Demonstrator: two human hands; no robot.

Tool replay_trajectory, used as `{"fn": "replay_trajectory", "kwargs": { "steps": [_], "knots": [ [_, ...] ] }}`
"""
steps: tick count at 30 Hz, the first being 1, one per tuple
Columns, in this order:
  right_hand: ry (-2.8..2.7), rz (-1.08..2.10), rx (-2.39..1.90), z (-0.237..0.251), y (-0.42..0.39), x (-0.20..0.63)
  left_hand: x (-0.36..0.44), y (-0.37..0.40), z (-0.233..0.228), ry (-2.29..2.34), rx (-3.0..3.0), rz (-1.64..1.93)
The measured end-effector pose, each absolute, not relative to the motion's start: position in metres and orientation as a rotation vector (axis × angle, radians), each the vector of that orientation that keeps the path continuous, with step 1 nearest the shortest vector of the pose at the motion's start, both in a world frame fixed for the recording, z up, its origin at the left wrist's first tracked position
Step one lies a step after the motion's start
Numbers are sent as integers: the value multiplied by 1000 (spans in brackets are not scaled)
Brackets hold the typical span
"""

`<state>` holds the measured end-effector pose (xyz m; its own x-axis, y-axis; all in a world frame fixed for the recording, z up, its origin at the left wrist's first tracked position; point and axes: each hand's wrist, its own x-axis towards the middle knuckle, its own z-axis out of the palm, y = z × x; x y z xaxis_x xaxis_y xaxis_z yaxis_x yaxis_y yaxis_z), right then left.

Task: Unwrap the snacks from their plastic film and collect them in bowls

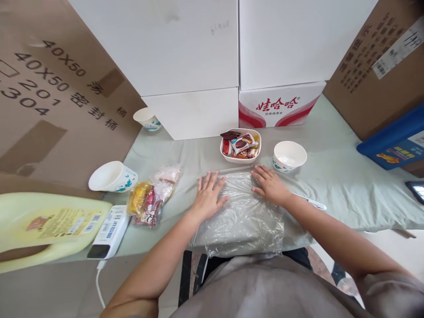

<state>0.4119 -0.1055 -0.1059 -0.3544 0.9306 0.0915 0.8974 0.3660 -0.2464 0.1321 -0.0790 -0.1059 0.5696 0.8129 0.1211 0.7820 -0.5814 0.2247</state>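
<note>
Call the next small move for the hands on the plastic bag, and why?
Probably slide both palms outward to smooth it. The left hand and right hand lie flat on the far end of the clear plastic bag, which looks wrinkled and overhangs the table edge; the snack bowl sits just beyond.

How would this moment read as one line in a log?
left hand: flat on clear plastic bag | right hand: flat on bag | snack bowl: behind bag
</note>
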Motion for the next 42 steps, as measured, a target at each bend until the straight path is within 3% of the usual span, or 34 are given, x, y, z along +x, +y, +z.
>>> {"fn": "replay_trajectory", "kwargs": {
  "steps": [4,8,12,17,22,26,42],
  "knots": [
    [-2421,515,-1113,-74,-157,428,100,-110,-78,1013,2519,759],
    [-2687,699,-841,-75,-222,438,71,-158,-68,629,2465,421],
    [-2803,517,-956,-111,-245,444,61,-185,-91,613,2777,157],
    [-2466,570,-1034,-113,-242,431,68,-190,-98,687,2610,464],
    [-1926,905,-1357,-92,-222,419,86,-170,-82,1222,1929,557],
    [-1583,736,-1795,-99,-188,413,107,-148,-84,1699,1920,575],
    [-1957,490,-1945,-104,-145,388,100,-197,-105,1758,2284,531]
  ]
}}
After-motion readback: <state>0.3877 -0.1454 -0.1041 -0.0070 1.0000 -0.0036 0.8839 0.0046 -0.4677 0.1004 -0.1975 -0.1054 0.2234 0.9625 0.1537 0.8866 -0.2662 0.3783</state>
